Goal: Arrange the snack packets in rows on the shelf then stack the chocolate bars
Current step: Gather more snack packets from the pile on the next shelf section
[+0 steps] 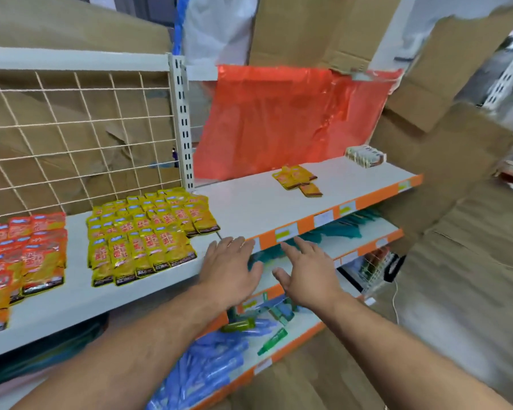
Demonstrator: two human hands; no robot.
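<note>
Yellow snack packets (148, 232) lie in overlapping rows on the white shelf (249, 202), with red-orange packets (27, 250) in rows at the left. A small loose heap of yellow packets (298, 179) sits further right on the shelf. A stack of chocolate bars (365, 155) stands at the far right back. My left hand (231, 267) hovers at the shelf's front edge with fingers straight, holding nothing. My right hand (307, 270) is beside it, just in front of the edge, also flat and holding nothing.
A wire grid panel (71, 137) backs the left section and a red plastic sheet (290, 119) backs the right. Lower shelves hold teal items (329, 232), blue packs (208, 365) and green bottles (240, 324). Cardboard boxes (456, 173) crowd the right side.
</note>
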